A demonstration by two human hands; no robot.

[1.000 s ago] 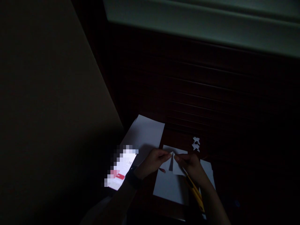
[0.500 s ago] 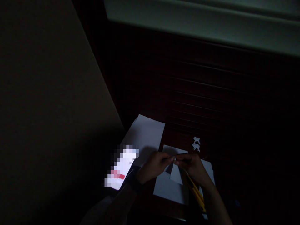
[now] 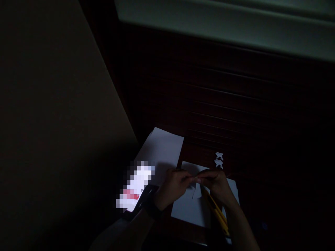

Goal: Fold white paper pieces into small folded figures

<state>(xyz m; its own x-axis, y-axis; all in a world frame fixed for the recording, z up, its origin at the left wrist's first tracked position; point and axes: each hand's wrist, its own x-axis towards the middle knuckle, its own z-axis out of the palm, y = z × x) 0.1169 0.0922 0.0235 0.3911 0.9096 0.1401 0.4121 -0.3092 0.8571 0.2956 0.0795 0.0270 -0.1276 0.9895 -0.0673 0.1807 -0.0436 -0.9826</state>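
The scene is very dark. My left hand (image 3: 174,186) and my right hand (image 3: 216,184) meet fingertip to fingertip and pinch a small folded piece of white paper (image 3: 196,191) between them. The piece hangs just above a larger white sheet (image 3: 190,209) lying on the dark table. A dark watch sits on my left wrist. A yellow pencil-like tool (image 3: 218,214) lies under my right forearm; whether that hand touches it, I cannot tell.
Another white sheet (image 3: 163,148) lies at the back left. A lit phone screen (image 3: 136,186) glows left of my left hand. Small white folded paper bits (image 3: 218,159) sit behind my right hand. Dark slatted wood (image 3: 248,104) rises beyond the table.
My fingertips have closed together over the small paper, folding it narrower. Less of its white face shows than a second ago. Both hands stay in the same spot.
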